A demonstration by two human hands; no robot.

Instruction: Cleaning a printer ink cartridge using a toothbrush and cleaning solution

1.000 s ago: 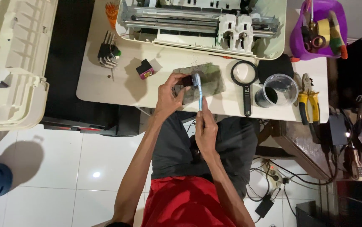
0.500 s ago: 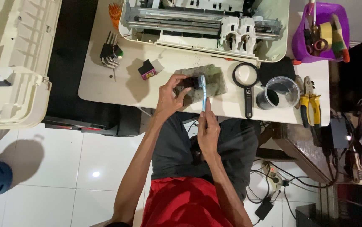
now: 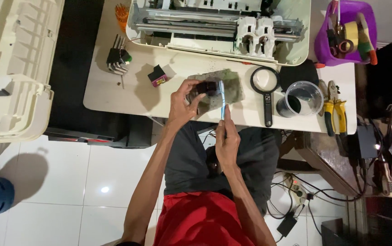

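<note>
Compared with the earlier frames, little was changed: the left hand (image 3: 183,102) and right hand (image 3: 227,142) were kept in much the same place over the near edge of the worktop (image 3: 114,93), and the toothbrush (image 3: 222,98) was seen slightly more upright against the cartridge.

A small dark ink cartridge (image 3: 207,87) was gripped in the left hand, fingers closed around it, above a stained cloth (image 3: 232,84) spread on the worktop. The light blue toothbrush was clamped in the right hand by its lower handle, its head laid against the cartridge.

The hands were held just at the front edge of the worktop, with open room below toward the lap and the white tiled floor (image 3: 68,182). To the left of the cloth a bare stretch of worktop was left free.

A second cartridge with a pink label (image 3: 158,76) was lying near the left hand, and a set of hex keys (image 3: 117,59) farther left. A magnifying glass (image 3: 265,86) was lying just right of the cloth, beside a clear plastic cup (image 3: 303,98) and yellow-handled pliers (image 3: 333,107). The opened printer (image 3: 218,27) was standing behind the cloth, closing off the far side. A purple tub of tools (image 3: 351,29) was set at the far right corner. A cream printer cover (image 3: 13,68) was lying well apart at the left.
</note>
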